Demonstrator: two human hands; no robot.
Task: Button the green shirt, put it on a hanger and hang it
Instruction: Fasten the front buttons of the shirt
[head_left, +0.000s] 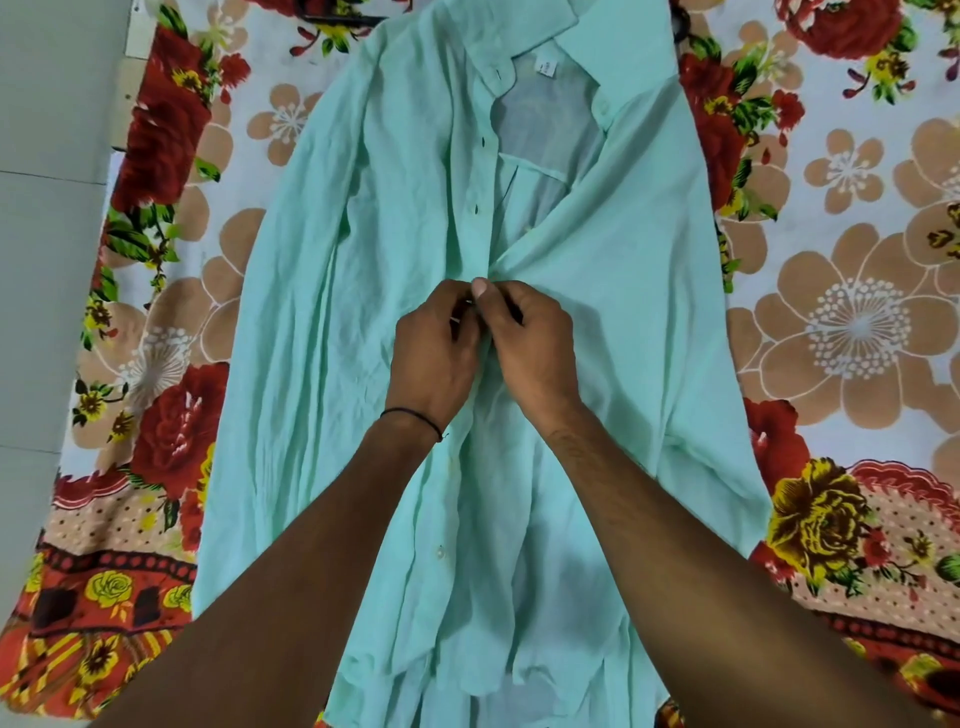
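The pale green shirt (322, 291) lies flat on a flowered bedsheet, collar at the far end, hem toward me. Its front is open from the collar down to mid-chest, where the two edges meet. My left hand (434, 358) and my right hand (530, 348) are side by side at that spot, each pinching one front edge of the shirt between thumb and fingers. Whether a button sits between the fingers is hidden. One small button (441, 554) shows lower on the placket. A dark hanger (343, 20) pokes out from under the shirt's far left shoulder.
The flowered bedsheet (841, 322) covers the surface on both sides of the shirt. Its left edge borders a pale grey floor (47, 156). A dark object (681, 21) shows beside the collar at the top right.
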